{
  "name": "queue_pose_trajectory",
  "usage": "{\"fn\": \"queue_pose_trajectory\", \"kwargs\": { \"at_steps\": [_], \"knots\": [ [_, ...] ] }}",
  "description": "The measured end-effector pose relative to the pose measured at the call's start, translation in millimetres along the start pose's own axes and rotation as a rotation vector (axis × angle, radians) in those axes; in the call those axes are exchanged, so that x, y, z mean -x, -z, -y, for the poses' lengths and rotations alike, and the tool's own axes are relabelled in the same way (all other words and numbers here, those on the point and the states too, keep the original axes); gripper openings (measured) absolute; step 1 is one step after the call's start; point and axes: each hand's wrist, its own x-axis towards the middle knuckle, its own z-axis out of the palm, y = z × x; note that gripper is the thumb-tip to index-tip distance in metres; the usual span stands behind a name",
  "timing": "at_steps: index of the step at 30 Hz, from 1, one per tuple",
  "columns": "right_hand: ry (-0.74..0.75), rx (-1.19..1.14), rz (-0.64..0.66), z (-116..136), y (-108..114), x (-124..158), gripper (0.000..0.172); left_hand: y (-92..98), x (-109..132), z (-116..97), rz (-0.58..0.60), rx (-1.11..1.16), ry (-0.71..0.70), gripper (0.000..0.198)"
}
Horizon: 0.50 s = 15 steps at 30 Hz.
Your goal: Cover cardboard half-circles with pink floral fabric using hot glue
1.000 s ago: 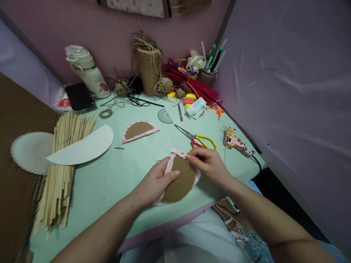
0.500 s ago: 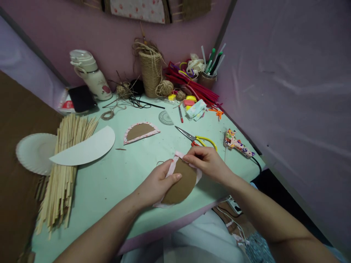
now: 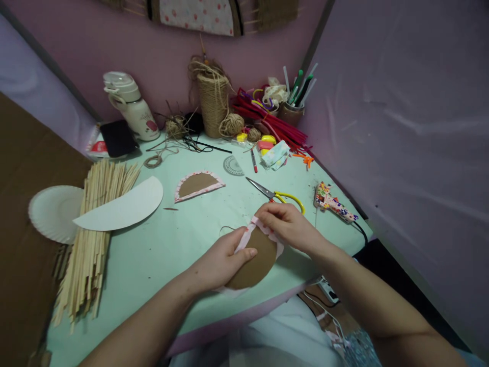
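A lidded bottle and a twine spool stand at the back, wooden sticks nearer.

Cardbd. part-hid. by L hand.

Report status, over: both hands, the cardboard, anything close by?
Left hand grips cardboard; right hand pinches fabric at the far edge. Cardboard's brown face showing, fabric along parts of rim. Scissors lie just beyond right hand.

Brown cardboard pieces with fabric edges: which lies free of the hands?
The half-round brown cardboard piece lying near the clear plastic protractor; the left hand grips the other cardboard piece.
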Motion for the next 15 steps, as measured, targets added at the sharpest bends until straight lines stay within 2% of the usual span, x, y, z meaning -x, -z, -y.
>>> {"fn": "queue_pose_trajectory", "kwargs": {
  "at_steps": [4,8,15],
  "knots": [
    [0.001,0.071,0.044,-4.0,-6.2,-1.0,0.03,-1.1,-0.4,2.5,0.011,-0.041,0.016,0.018],
    [0.039,0.145,-0.006,-5.2,-8.9,2.2,0.028,-1.5,-1.9,5.7,0.0,-0.044,-0.003,0.022],
    [0.032,-0.038,-0.002,-7.6,-5.8,4.6,0.031,0.3,-2.8,3.4,-0.028,0.003,-0.017,0.026]
  ]
}}
